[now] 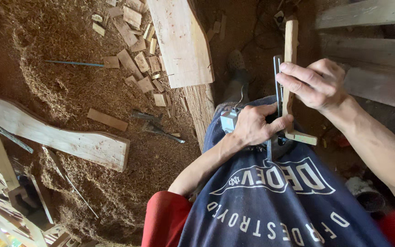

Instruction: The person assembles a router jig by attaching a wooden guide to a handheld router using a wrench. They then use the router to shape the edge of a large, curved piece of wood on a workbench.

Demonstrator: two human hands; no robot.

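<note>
The person looks down at their own lap and the floor below. The right hand [318, 84] is closed around a narrow wooden strip [290, 50] that stands roughly upright, its fingers wrapped across the strip and a thin metal frame [277, 80] lying just beside it. At the strip's lower end a short crosspiece [301, 137] juts out, making an L shape. The left hand [254, 126] is clenched against the lower part of the strip, thumb touching it, and seems to grip a grey tool [229, 120] whose body pokes out from behind the knuckles; what kind of tool it is cannot be told. By the look of it, the strip and crosspiece are already joined and the work on them is in mid-course; no finished mark or cut can be seen. Below, the floor [69, 41] is deep in sawdust and shavings, with a wavy-edged board [56, 137], a wide plank [181, 41], many small offcuts [136, 59] and a dark tool [158, 129] lying well apart from the hands.
</note>
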